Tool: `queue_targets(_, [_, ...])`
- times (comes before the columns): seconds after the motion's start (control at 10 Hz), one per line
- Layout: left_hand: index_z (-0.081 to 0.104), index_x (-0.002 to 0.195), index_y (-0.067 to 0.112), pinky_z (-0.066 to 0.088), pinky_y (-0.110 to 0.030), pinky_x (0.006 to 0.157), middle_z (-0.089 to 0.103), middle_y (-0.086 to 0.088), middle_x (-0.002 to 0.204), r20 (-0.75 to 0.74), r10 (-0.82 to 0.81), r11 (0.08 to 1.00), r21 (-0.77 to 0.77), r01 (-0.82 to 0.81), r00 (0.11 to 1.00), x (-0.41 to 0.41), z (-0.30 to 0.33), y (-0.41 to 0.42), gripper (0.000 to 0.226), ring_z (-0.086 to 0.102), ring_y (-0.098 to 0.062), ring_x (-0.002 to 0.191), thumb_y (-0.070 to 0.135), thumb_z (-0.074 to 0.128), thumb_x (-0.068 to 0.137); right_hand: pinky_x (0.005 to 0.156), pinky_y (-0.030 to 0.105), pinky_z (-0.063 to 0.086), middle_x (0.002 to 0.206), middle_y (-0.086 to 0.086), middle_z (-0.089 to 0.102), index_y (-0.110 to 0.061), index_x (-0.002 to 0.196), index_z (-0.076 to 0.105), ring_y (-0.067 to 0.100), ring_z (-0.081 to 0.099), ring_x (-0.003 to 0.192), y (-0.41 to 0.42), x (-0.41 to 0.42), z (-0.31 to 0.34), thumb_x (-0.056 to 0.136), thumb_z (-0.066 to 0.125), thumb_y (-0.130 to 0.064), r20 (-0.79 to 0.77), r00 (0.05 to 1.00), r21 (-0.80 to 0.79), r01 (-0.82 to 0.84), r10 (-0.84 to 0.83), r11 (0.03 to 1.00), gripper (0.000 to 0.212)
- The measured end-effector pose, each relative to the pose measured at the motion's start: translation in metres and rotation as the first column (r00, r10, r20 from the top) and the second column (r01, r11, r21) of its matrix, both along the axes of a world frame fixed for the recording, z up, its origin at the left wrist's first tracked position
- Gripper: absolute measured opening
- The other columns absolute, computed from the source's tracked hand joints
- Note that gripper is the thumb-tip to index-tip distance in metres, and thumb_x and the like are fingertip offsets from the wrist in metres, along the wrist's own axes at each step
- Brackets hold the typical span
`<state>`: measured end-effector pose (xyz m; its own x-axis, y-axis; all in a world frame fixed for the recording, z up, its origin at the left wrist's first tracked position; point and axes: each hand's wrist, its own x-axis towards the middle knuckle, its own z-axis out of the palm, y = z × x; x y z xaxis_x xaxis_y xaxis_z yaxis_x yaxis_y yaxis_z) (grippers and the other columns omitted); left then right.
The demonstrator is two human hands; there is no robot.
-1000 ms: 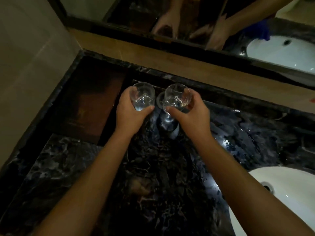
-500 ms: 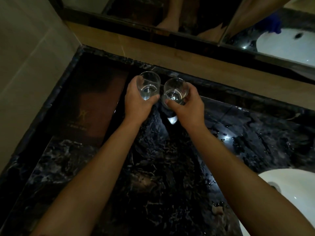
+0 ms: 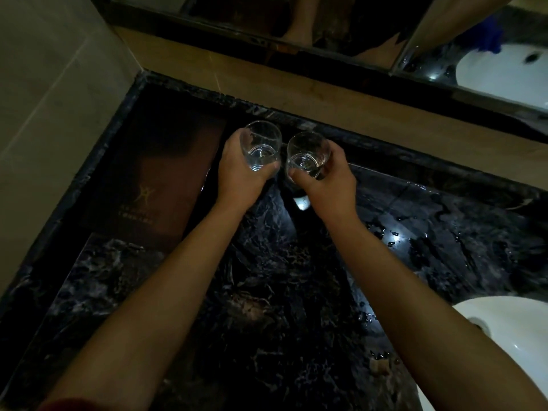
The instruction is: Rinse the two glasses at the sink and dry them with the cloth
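- Dim bathroom vanity, seen from above: two clear glasses held side by side over the far edge of a dark marble counter (image 3: 296,307), close to the wall strip under the mirror (image 3: 326,31).
- Left hand (image 3: 240,173) wrapped around the left glass (image 3: 261,145), fingers curled behind the bowl, thumb pressed across the near side.
- Right hand (image 3: 329,182) gripping the right glass (image 3: 308,154) the same way, thumb in front, fingers curled round the far side.
- Changed within the last second: both glasses carried farther back toward the wall and drawn closer together, now just beside each other, rims nearly touching; whether they actually touch cannot be told.
- Meaning for the task, as a judgement: apparently being parked at the back of the counter, well apart from the white sink (image 3: 504,336) at lower right; rinsing either finished or not started, drying not yet begun.
- Both glasses upright, long axes near vertical, mouths open toward the camera and leaning slightly away from it; a little clear liquid or glare at each base, too dim to separate.
- Blue cloth (image 3: 490,40) visible only as a reflection in the mirror, near the reflected basin.
- Brown leather-look tray (image 3: 154,173) with a gold logo to the left of the glasses; water droplets scattered on the marble to the right.
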<state>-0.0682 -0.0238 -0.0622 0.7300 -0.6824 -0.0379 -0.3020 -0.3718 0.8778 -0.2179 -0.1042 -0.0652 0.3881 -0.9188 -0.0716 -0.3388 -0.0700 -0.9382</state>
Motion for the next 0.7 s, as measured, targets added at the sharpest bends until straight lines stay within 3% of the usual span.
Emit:
queue_targets(0.1, [0.048, 0.146, 0.012, 0.041, -0.008, 0.099, 0.058, -0.007, 0.144, 0.014, -0.013, 1.000, -0.009, 0.014, 1.000, -0.001, 0.000, 0.001, 0.079, 0.056, -0.015, 0.130, 0.020, 0.090, 0.080, 0.094, 0.020, 0.052, 0.121, -0.013, 0.066, -0.022, 0.142, 0.051, 0.005, 0.067, 0.110, 0.000, 0.001, 0.000, 0.078, 0.089, -0.030, -0.015, 1.000, -0.013, 0.003, -0.003, 1.000, 0.075])
queue_targets(0.2, [0.050, 0.143, 0.012, 0.046, -0.008, 0.097, 0.060, -0.007, 0.141, 0.027, 0.009, 1.000, -0.019, -0.008, 1.000, -0.001, -0.001, 0.001, 0.077, 0.058, -0.013, 0.124, 0.019, 0.090, 0.079, 0.091, 0.013, 0.050, 0.116, -0.021, 0.064, -0.022, 0.143, 0.051, -0.005, 0.065, 0.104, -0.001, 0.001, -0.004, 0.077, 0.089, -0.030, -0.027, 1.000, -0.020, 0.003, -0.004, 1.000, 0.076])
queue_targets(0.3, [0.050, 0.143, 0.010, 0.052, -0.035, 0.107, 0.060, -0.008, 0.141, 0.023, 0.052, 0.999, -0.008, -0.051, 0.998, -0.004, -0.001, 0.000, 0.078, 0.060, -0.019, 0.127, 0.018, 0.091, 0.077, 0.083, -0.001, 0.043, 0.113, -0.022, 0.061, -0.022, 0.143, 0.051, -0.018, 0.057, 0.097, -0.002, 0.001, -0.006, 0.078, 0.088, -0.031, -0.066, 0.998, -0.047, 0.010, -0.013, 0.999, 0.075])
queue_targets(0.4, [0.049, 0.145, 0.009, 0.051, -0.044, 0.109, 0.058, -0.010, 0.143, 0.015, 0.061, 0.998, -0.010, -0.060, 0.998, -0.004, -0.003, 0.001, 0.080, 0.059, -0.023, 0.130, 0.018, 0.091, 0.077, 0.079, -0.003, 0.040, 0.112, -0.024, 0.060, -0.022, 0.143, 0.051, -0.026, 0.053, 0.093, 0.000, 0.001, -0.006, 0.079, 0.085, -0.034, -0.079, 0.997, -0.067, 0.016, -0.021, 0.998, 0.073])
queue_targets(0.5, [0.045, 0.150, 0.011, 0.049, -0.043, 0.112, 0.056, -0.010, 0.147, -0.004, 0.063, 0.998, 0.001, -0.063, 0.998, -0.005, -0.002, 0.003, 0.086, 0.056, -0.022, 0.134, 0.021, 0.091, 0.078, 0.076, -0.002, 0.041, 0.110, -0.025, 0.060, -0.024, 0.142, 0.051, -0.023, 0.055, 0.093, 0.000, 0.001, -0.002, 0.078, 0.086, -0.036, -0.101, 0.995, -0.062, 0.003, -0.010, 0.998, 0.073])
queue_targets(0.6, [0.024, 0.163, 0.017, 0.044, -0.019, 0.109, 0.048, -0.005, 0.157, -0.063, 0.062, 0.998, -0.024, -0.063, 0.996, -0.006, -0.002, 0.007, 0.107, 0.049, -0.016, 0.140, 0.024, 0.091, 0.080, 0.079, 0.000, 0.042, 0.116, -0.020, 0.062, -0.022, 0.143, 0.049, -0.011, 0.059, 0.098, -0.004, -0.005, 0.003, 0.076, 0.089, -0.032, -0.089, 0.995, -0.023, -0.044, 0.041, 0.999, 0.079])
queue_targets(0.7, [0.017, 0.166, 0.020, 0.034, -0.009, 0.102, 0.041, 0.005, 0.156, -0.089, 0.074, 0.994, -0.067, -0.080, 0.993, -0.015, 0.010, 0.013, 0.112, 0.041, -0.007, 0.139, 0.027, 0.090, 0.081, 0.100, 0.020, 0.047, 0.142, -0.003, 0.058, -0.017, 0.151, 0.042, 0.008, 0.058, 0.125, -0.002, -0.015, 0.016, 0.077, 0.090, -0.031, -0.089, 0.994, -0.002, -0.062, 0.061, 0.998, 0.089])
